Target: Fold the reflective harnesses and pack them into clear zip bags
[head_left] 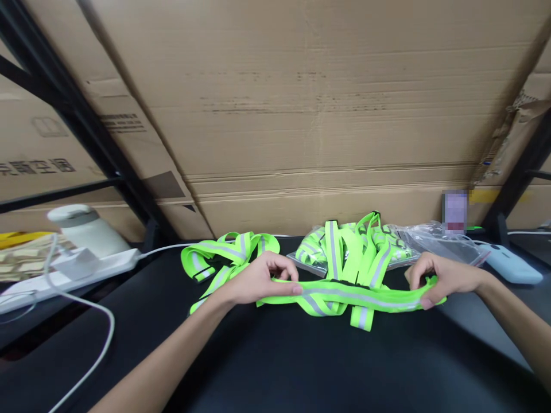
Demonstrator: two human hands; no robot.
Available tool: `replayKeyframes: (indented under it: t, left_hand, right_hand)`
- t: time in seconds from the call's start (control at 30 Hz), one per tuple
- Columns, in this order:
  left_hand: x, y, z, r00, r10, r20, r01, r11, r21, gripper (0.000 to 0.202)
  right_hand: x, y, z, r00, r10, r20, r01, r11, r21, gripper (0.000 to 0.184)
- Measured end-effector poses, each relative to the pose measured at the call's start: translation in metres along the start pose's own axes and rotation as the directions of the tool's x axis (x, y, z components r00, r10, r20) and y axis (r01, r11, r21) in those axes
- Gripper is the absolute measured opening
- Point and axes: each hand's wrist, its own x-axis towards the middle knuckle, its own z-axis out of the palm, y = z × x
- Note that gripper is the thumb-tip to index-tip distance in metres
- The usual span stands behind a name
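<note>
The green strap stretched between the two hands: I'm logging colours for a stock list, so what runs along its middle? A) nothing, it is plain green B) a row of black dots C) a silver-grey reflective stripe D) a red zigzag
C: the neon-green strap, gripped at its ends by the left hand and right hand, shows a grey reflective band down its length.
</note>
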Motion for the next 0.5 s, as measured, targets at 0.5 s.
replayKeyframes:
  t: [0.5]
  left_hand:
    - [0.011,0.003,0.051,0.999,-0.014,0.036,0.023,0.968,-0.251,0.036]
  right_hand:
    - [0.021,0.006,0.026,0.997,0.078,-0.001,-0.077,0.991,0.110,0.036]
